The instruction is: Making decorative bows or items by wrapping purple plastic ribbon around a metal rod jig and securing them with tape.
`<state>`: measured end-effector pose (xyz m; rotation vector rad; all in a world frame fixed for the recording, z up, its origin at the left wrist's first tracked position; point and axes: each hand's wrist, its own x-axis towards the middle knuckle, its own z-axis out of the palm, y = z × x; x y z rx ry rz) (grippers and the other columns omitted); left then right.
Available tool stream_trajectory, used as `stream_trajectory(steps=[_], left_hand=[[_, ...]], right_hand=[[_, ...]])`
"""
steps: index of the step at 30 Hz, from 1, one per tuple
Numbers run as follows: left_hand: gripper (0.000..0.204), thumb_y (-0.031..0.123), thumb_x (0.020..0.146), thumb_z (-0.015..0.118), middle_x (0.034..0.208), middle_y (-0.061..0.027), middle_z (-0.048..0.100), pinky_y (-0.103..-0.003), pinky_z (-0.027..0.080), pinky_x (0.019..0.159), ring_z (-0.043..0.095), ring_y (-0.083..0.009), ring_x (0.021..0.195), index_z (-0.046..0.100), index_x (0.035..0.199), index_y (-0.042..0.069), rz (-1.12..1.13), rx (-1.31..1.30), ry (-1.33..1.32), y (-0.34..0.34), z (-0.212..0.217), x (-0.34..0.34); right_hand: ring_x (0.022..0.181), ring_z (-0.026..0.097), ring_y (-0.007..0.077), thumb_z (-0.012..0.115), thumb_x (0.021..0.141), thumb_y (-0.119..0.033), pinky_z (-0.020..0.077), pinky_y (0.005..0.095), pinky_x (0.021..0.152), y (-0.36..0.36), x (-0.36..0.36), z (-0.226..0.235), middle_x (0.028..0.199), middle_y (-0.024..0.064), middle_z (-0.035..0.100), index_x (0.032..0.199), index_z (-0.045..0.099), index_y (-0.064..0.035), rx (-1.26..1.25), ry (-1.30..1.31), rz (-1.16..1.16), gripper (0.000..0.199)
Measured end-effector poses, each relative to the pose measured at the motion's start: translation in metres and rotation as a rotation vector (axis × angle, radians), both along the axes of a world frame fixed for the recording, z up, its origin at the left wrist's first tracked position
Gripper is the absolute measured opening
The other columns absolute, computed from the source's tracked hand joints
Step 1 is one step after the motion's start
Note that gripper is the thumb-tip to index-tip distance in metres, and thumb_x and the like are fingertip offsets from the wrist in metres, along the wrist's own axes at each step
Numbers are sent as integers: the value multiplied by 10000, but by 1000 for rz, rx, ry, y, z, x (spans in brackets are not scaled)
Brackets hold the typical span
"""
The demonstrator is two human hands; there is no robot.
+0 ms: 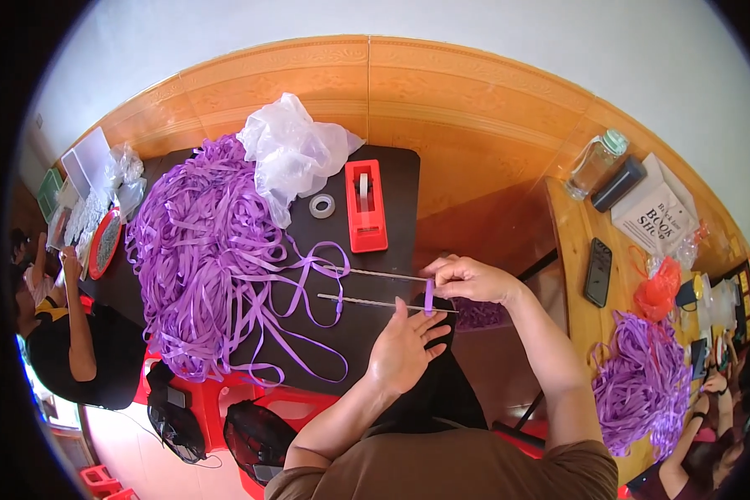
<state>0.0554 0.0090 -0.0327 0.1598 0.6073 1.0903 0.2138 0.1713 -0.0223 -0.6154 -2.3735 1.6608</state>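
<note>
Two thin metal rods (375,302) run roughly side by side over the dark table's right edge. A short band of purple ribbon (429,297) spans both rods near their right ends. At the upper end of that band, my right hand (473,279) is closed, thumb and fingertips pinched on the ribbon. My left hand (402,350) is palm up below the lower rod, with fingers stretched out and their tips close to the band's lower end. Whether those tips touch it is hard to see. A loose ribbon strand loops on the table left of the rods.
A large heap of purple ribbon (200,258) covers the table's left part. Behind it lie a crumpled plastic bag (296,150), a tape roll (322,206) and a red tape dispenser (367,208). A wooden table (571,250) at right holds a phone (598,272) and more ribbon. Other people sit at both sides.
</note>
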Motion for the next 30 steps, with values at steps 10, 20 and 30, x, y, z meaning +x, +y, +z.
stream_trajectory(steps=[10,20,30], left_hand=[[757,626,928,295,1379,-152,402,-402,311,966,403,-268,1206,400,1317,-15,2,3,14,-1,1,0],[768,625,929,286,1394,-151,393,-394,322,954,409,-264,1201,385,1329,-23,-2,-11,39,2,4,1],[754,612,936,281,1389,-152,393,-397,317,952,403,-271,1206,371,1342,-16,8,-19,38,1,3,1]], right_hand=[[982,457,206,671,823,-142,330,355,912,6,-2,-13,857,14,557,710,589,-56,134,-78,29,164],[869,428,197,674,823,-225,352,334,818,4,-7,-15,771,12,507,673,566,-68,177,-16,-8,243],[787,541,224,697,711,-226,385,348,760,-23,-28,7,602,43,574,560,640,-96,286,-376,-301,207]])
